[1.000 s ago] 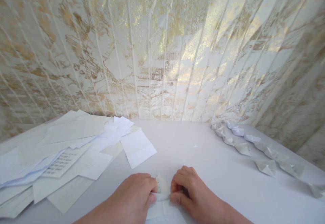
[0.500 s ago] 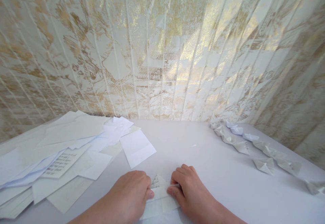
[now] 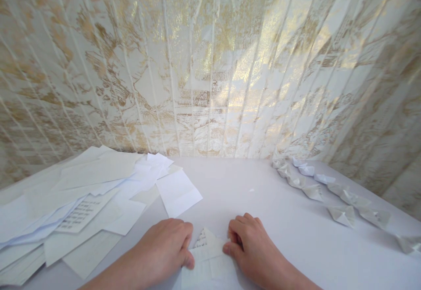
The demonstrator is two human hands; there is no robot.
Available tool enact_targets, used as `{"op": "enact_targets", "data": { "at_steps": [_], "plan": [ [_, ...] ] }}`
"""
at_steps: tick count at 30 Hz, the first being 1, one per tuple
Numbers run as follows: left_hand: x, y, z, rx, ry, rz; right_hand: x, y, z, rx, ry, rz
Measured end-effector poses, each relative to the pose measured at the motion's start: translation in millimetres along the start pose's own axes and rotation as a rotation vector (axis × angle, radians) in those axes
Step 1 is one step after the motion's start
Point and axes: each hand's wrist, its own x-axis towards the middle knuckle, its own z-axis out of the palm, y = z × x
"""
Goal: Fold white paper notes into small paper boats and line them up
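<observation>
A partly folded piece of white paper (image 3: 207, 257) with some print near its pointed top lies on the white table (image 3: 237, 193) at the bottom centre. My left hand (image 3: 164, 248) presses on its left edge with curled fingers and the thumb on the paper. On the right edge rests my right hand (image 3: 251, 248), fingers bent and thumb tip pinching the fold. Both hands are closed on the paper.
A loose pile of white sheets (image 3: 75, 202) spreads over the left of the table, one sheet (image 3: 178, 192) lying nearest the hands. Several folded paper boats (image 3: 329, 191) line the right edge. A gold-patterned curtain (image 3: 210, 62) hangs behind.
Both hands have drawn slightly apart along the fold, the left sliding left and down. More of the folded paper's pointed top shows between them.
</observation>
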Motion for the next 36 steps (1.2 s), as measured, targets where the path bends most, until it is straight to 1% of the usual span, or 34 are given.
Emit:
{"op": "enact_targets", "data": {
  "at_steps": [2, 4, 6, 8, 10, 11, 13, 16, 19, 22, 27, 30, 32, 34, 36],
  "plan": [
    [1.3, -1.4, -3.5, -0.014, 0.000, 0.013, 0.6, 0.6, -2.3, 0.018, -0.001, 0.019],
    [1.6, -2.1, -6.6, -0.066, -0.010, 0.054, 1.5, 0.5, -5.1, 0.038, -0.010, 0.036],
    [1.3, -3.0, -8.3, -0.152, -0.033, 0.147, 2.3, 0.1, -7.5, 0.057, -0.028, 0.053],
    [1.0, -4.0, -8.4, -0.206, -0.071, 0.287, 2.9, -0.1, -8.6, 0.069, -0.043, 0.062],
    [0.9, -5.1, -7.8, -0.194, -0.108, 0.420, 3.1, 0.4, -8.2, 0.069, -0.043, 0.058],
    [1.0, -5.6, -7.5, -0.165, -0.121, 0.463, 3.0, 0.9, -7.6, 0.067, -0.040, 0.054],
    [1.2, -6.1, -7.4, -0.099, -0.129, 0.503, 2.6, 2.2, -6.1, 0.062, -0.034, 0.045],
    [1.6, -5.5, -9.4, -0.018, -0.138, 0.513, 2.4, 3.6, -5.1, 0.055, -0.034, 0.036],
    [1.5, -5.2, -12.9, 0.017, -0.146, 0.527, 3.4, 2.9, -6.6, 0.044, -0.041, 0.038],
    [0.5, -8.6, -16.3, 0.019, -0.159, 0.539, 4.4, 1.1, -9.0, 0.034, -0.054, 0.042],
    [-1.7, -20.8, -21.3, -0.032, -0.193, 0.550, 3.9, 0.1, -11.5, 0.043, -0.058, 0.041],
    [-0.9, -26.2, -23.1, -0.102, -0.208, 0.546, 4.1, 0.9, -11.8, 0.064, -0.060, 0.037],
    [1.0, -27.7, -22.7, -0.199, -0.219, 0.517, 4.6, 1.5, -11.9, 0.075, -0.069, 0.038],
    [3.7, -26.8, -19.8, -0.310, -0.234, 0.478, 5.0, 2.3, -11.7, 0.086, -0.071, 0.038],
    [6.3, -22.7, -14.3, -0.397, -0.216, 0.431, 5.2, 3.1, -11.1, 0.102, -0.067, 0.040]
  ]
}}
